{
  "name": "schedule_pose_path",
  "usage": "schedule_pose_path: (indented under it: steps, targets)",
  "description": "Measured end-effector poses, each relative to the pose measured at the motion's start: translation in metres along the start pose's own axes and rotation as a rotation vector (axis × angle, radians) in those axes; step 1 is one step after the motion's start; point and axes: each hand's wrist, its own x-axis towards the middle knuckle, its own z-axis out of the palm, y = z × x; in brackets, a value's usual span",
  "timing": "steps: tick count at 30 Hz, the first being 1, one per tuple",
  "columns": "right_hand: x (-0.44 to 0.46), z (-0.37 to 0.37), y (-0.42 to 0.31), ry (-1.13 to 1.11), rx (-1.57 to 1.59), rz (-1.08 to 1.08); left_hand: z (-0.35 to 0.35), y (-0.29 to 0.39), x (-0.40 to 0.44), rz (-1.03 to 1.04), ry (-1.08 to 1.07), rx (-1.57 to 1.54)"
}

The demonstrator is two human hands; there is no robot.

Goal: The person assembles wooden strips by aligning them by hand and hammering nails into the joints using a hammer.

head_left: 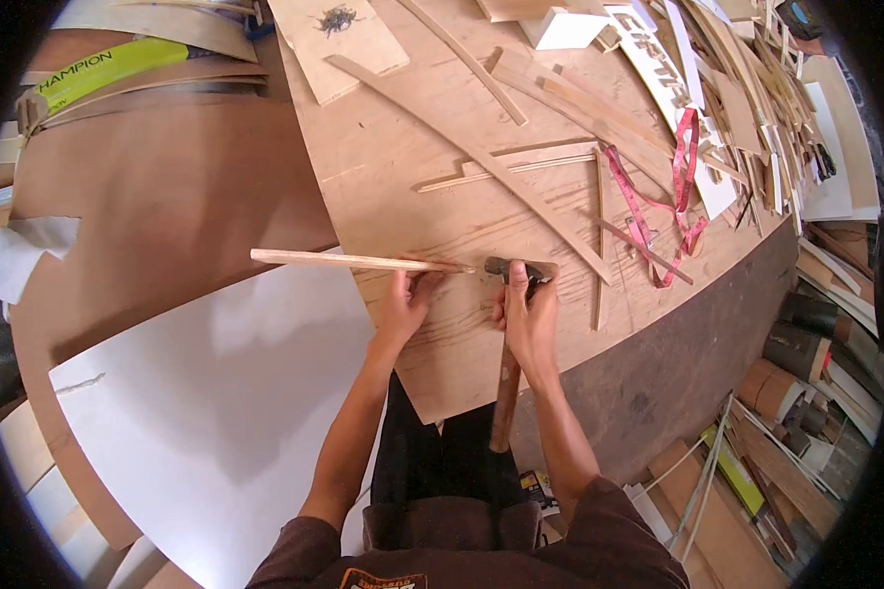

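Observation:
My left hand (406, 306) is closed around a thin wooden strip (334, 260), near its right end, just above the plywood tabletop (442, 368). The strip's far end points left past the table edge. My right hand (530, 319) grips a hammer (506, 393) close under its head, and the wooden handle hangs down over the table's near edge. The hammer head lies just right of the strip's end, with a small gap between them. Whether a nail sits at that end is too small to tell.
A long slat (471, 152) and a thin wooden frame piece (530, 162) lie beyond my hands. A pink measuring tape (692, 162) curls at the right. Small dark pieces, perhaps nails (336, 20), are heaped on a board. A white sheet (206, 393) is at the left.

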Motion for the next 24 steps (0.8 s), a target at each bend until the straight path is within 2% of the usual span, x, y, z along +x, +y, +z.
schedule_pose_path:
  steps: [2, 10, 13, 16, 18, 24]
  targets:
    - [0.005, 0.000, 0.012, -0.036, -0.041, 0.017, -0.001, -0.006, 0.005, 0.097, -0.049, 0.055]
    - [0.009, 0.010, 0.029, -0.020, -0.093, -0.016, -0.002, -0.020, 0.006, 0.085, -0.062, -0.010]
    - [0.007, 0.013, 0.027, -0.004, 0.006, -0.048, -0.001, -0.016, 0.008, 0.091, -0.051, -0.017]
    - [0.008, 0.012, 0.026, 0.014, 0.036, 0.009, -0.001, -0.009, 0.007, 0.097, -0.039, 0.022]
    - [0.010, 0.013, 0.031, -0.009, -0.067, -0.024, 0.000, -0.010, 0.006, 0.107, -0.034, 0.058]
    - [0.009, 0.016, 0.027, -0.013, -0.066, 0.001, -0.002, -0.014, 0.007, 0.148, -0.061, 0.020]
